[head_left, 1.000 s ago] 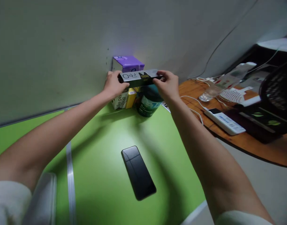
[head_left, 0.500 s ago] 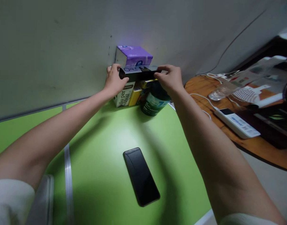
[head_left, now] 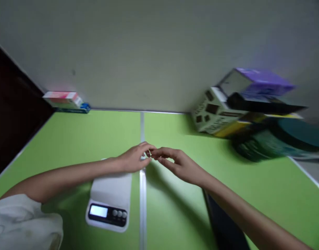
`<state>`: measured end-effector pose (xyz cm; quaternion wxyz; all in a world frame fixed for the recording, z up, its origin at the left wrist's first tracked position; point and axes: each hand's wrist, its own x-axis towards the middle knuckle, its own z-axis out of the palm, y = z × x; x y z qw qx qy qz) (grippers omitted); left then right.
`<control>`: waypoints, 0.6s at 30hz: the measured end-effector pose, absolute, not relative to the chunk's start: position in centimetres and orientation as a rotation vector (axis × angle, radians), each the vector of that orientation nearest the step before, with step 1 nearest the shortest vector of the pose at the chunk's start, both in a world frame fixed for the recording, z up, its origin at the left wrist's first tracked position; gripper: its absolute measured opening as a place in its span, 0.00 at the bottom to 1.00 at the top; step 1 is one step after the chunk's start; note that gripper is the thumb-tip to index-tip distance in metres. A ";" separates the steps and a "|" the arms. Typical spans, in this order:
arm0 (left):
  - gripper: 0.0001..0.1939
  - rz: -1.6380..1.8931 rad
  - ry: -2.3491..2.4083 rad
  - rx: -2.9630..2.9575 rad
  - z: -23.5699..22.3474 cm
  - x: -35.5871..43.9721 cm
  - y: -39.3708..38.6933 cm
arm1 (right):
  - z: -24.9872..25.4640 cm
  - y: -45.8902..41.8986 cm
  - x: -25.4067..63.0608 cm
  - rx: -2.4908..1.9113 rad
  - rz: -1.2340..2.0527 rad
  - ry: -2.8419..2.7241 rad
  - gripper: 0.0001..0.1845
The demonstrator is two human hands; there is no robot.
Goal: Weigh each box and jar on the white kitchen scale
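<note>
In the head view we see our hands meeting over the middle of the green worktop [head_left: 71, 139], right above the silver seam strip [head_left: 142, 194] that runs from the wall toward us. Our left hand [head_left: 135, 160] comes in from the left with its fingers curled loosely, and our right hand [head_left: 179, 163] comes in from the right with its fingers stretched forward and slightly bent. The fingertips of the two hands touch or nearly touch; the blur keeps us from telling whether anything small is pinched between them, so we cannot tell if either hand grips something.

Just below the left hand and wrist lies a white kitchen scale [head_left: 109, 198], flat on the worktop left of the seam, its lit display and a row of small buttons facing us. A dark flat phone [head_left: 224, 225] lies partly under our right forearm near the lower edge.

To the right, against the grey wall [head_left: 149, 52], stands a blurred pile: a black box [head_left: 263, 104] lies across the top of a white carton [head_left: 214, 116] and a dark green tub [head_left: 269, 142], with a purple box [head_left: 258, 80] behind and above it. Far off at the left corner, a red and white packet [head_left: 63, 98] rests by the wall, well apart from the hands.
</note>
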<state>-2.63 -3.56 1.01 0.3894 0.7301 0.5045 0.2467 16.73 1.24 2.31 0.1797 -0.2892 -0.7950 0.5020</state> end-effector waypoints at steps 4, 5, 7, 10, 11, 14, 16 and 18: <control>0.17 0.846 1.438 1.698 -0.4 -10.3 -6.1 | 1.0 0.9 6.5 -0.627 1.596 -2.226 0.16; 0.16 0.900 1.490 1.654 -0.7 -12.4 -6.2 | 0.7 1.1 4.0 -0.597 1.644 -2.195 0.17; 0.15 1.024 1.619 1.584 -1.1 -17.1 -6.0 | 0.2 1.7 -1.2 -0.580 1.735 -2.115 0.20; 0.19 1.295 1.901 1.425 -1.3 -25.1 -4.3 | -0.4 3.2 -8.9 -0.659 1.805 -1.957 0.24; 0.22 1.381 1.994 1.353 -1.2 -27.9 -3.6 | -0.4 3.8 -11.4 -0.700 1.814 -1.894 0.26; 0.33 1.538 2.202 1.142 -0.7 -36.1 -0.9 | -0.3 6.0 -18.8 -0.783 1.802 -1.703 0.29; 0.38 1.620 2.317 0.961 -0.5 -40.8 0.7 | -0.2 7.6 -23.1 -0.791 1.770 -1.639 0.30; 0.40 1.681 2.363 0.828 -0.6 -44.6 2.2 | -0.2 9.1 -26.3 -0.814 1.731 -1.617 0.30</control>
